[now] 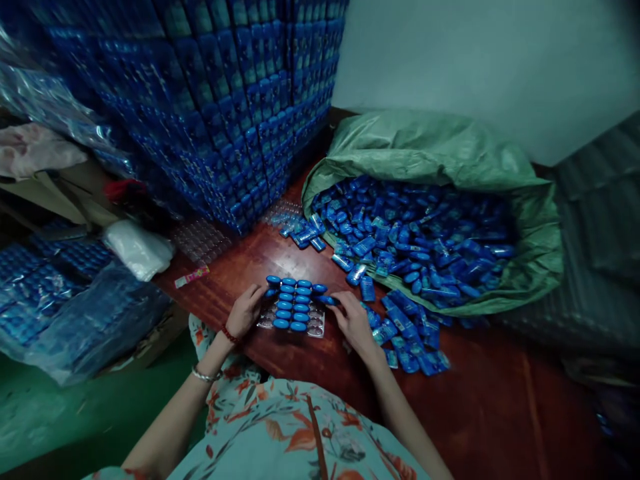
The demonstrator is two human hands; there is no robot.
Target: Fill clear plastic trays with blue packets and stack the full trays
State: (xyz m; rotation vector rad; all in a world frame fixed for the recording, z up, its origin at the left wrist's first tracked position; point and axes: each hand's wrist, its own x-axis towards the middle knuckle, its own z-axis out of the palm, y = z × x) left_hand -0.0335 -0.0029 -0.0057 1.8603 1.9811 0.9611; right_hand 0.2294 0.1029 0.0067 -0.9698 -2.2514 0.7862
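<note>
A tall stack (240, 120) of blue goods stands at the far left of the dark red tabletop (500, 393). Toward the far edge lies a green sack (410, 150), its open mouth facing the near edge and full of small blue packs. A loose pile (410, 333) of them lies in front of the sack. Clear sheets (200, 241) lie at the left edge, just beside the stack. The tray (316, 327) sits close to the near edge; blue pieces fill its two middle columns, and the outer columns show bare cells toward that edge. The left hand (243, 312) is at the tray's left side, fingers bent close together; whether they pinch a piece I cannot tell. The right hand (354, 320) is at the right side. A pink strip (193, 276) lies along the left edge. Right thumb and fingertips pinch one blue piece (327, 301) over the tray's right column.
</note>
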